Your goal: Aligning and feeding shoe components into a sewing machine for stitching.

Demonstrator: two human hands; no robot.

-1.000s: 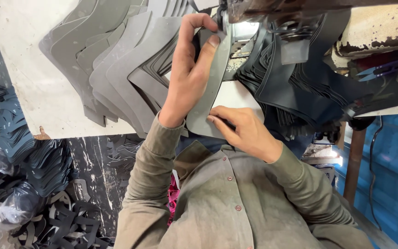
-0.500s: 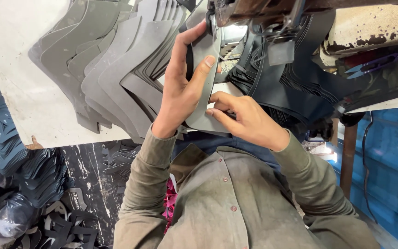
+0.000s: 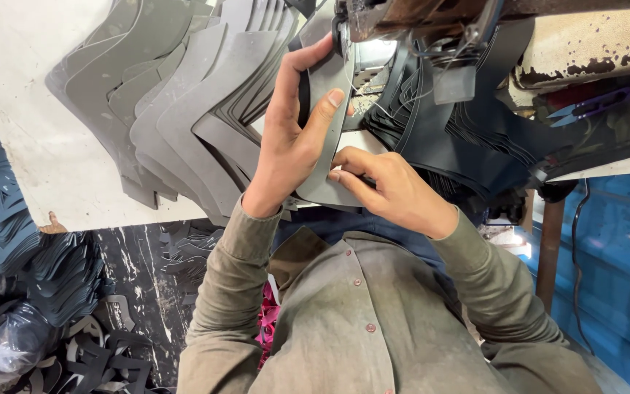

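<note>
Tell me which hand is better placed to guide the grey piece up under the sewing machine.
Probably the left hand. It grips the upper part of the grey piece, with its fingertips close beside the sewing machine. The right hand touches only the lower end, farther from the machine.

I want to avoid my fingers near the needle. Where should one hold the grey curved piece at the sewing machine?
Probably at the near, rounded end of the grey piece, coming from the person's side. Its far end runs under the machine head, so only the near part is free. The right hand pinches that end, and the left hand clasps the long edge with the thumb on top.
</note>
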